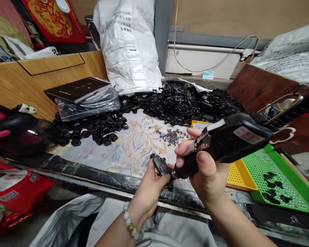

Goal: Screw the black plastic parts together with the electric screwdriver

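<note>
My left hand [150, 187] grips a small black plastic part [160, 166] low in the middle of the view, above the table's front edge. My right hand [204, 169] is wrapped around a black electric screwdriver [229, 140], whose tip presses against the part. A cable runs from the tool's rear toward the upper right. A small heap of tiny screws [173, 136] lies on the patterned cloth [134, 147] just beyond the hands.
A big pile of black parts [185, 101] spreads across the back, with round black parts [98, 128] on the left. A yellow tray [240, 173] and a green perforated tray [280, 178] holding a few black parts sit on the right. A white sack [130, 44] stands behind.
</note>
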A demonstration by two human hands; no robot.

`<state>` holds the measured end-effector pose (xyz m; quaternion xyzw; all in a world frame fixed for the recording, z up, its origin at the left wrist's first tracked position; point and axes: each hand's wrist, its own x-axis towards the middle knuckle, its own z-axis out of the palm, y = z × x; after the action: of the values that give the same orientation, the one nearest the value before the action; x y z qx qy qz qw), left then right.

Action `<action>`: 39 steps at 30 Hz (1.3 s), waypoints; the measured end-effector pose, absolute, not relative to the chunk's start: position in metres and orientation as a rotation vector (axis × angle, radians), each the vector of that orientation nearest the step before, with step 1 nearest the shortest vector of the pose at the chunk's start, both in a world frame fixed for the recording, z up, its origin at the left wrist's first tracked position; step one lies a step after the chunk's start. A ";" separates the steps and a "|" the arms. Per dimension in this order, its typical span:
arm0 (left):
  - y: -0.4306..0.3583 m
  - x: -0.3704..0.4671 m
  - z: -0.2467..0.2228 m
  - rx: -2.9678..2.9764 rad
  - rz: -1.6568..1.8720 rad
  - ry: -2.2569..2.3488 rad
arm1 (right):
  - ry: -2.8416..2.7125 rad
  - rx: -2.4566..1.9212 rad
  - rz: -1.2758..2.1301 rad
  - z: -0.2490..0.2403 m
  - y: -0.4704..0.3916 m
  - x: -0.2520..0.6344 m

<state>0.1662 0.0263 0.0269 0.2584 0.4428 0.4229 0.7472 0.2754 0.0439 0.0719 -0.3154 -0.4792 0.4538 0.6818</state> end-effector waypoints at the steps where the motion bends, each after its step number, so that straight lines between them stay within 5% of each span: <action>1: 0.027 0.167 0.028 0.562 0.922 0.982 | -1.085 -0.700 1.012 0.071 0.044 0.275; 21: 0.027 0.161 0.031 0.531 0.851 1.014 | -1.027 -0.739 0.830 0.082 0.045 0.277; 39: 0.026 0.159 0.034 0.566 0.746 1.079 | -1.065 -0.883 0.763 0.035 0.074 0.285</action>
<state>0.1589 0.0263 0.0338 0.2597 0.4946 0.3420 0.7556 0.2848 0.0737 0.0350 -0.3972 -0.4787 0.3430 0.7039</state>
